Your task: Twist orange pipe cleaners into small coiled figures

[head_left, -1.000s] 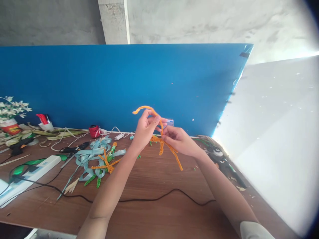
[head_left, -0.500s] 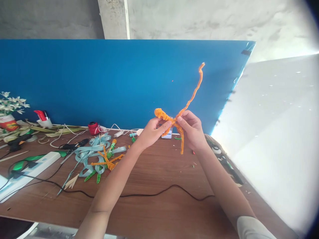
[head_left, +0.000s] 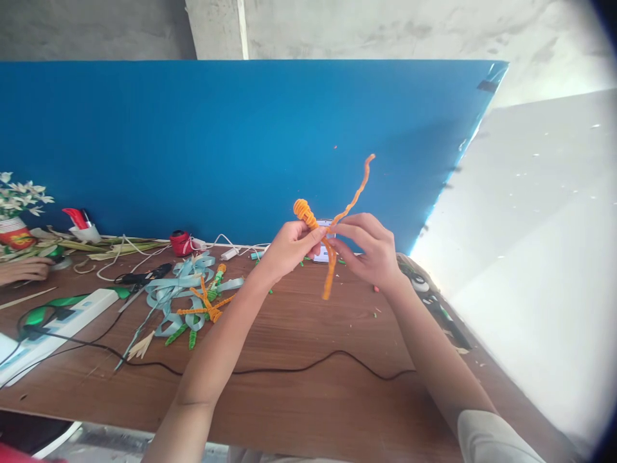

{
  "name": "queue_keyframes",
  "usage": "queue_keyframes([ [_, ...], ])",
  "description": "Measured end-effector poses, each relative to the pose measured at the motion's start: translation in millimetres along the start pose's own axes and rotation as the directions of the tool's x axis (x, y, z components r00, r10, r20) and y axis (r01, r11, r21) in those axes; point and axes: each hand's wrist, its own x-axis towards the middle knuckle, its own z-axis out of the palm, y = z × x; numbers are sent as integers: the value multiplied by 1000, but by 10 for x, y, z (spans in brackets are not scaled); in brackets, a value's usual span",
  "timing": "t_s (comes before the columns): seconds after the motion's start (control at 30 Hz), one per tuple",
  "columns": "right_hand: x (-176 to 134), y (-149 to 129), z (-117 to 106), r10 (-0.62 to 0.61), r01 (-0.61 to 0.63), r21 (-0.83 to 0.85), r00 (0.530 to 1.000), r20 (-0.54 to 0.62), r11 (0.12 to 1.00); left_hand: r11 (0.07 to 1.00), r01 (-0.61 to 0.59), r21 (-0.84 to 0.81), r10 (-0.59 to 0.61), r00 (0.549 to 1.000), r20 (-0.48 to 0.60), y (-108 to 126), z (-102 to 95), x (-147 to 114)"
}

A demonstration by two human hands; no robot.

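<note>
My left hand [head_left: 292, 249] is closed, pinching an orange pipe cleaner figure [head_left: 304, 212] above the table. One end of the figure is coiled into a thick ribbed head that sticks up over my left fingers. A long wavy orange strand [head_left: 357, 193] rises to the upper right, and shorter strands [head_left: 329, 276] hang down below the pinch. My right hand [head_left: 369, 249] is at the crossing of the strands, its bent fingertips and thumb around the base of the long strand. The exact contact there is partly hidden by the fingers.
Left of my arms lie light blue ribbon [head_left: 164, 297], another orange pipe cleaner piece [head_left: 212, 310] and green pieces. A white power strip [head_left: 72, 334] and a black cable [head_left: 289, 371] cross the table. A phone [head_left: 322, 254] stands behind my hands. Another person's hand [head_left: 26, 270] rests at far left.
The figure has turned and its long strand's tip is lower and further left. My right fingers have shifted at the strand's base. Another person's hand has appeared at far left.
</note>
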Motion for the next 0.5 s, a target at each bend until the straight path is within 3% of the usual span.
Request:
queue_keyframes([
  [0.1, 9, 85, -32, -135, 153, -161, 984, 120, 975, 999, 42, -5, -42, 999, 18, -11, -34, 6],
  [0.27, 13, 126, -27, -163, 208, -255, 968, 189, 944, 994, 106, -12, -104, 990, 96, -13, -58, 11],
  [0.4, 38, 98, -14, -105, 158, -239, 970, 218, 958, 996, 70, 60, -78, 988, 133, -2, -47, -2],
  [0.5, 66, 76, -29, 13, 4, -64, 965, 263, 998, 990, -4, 143, -22, 984, 178, 4, -49, -7],
])
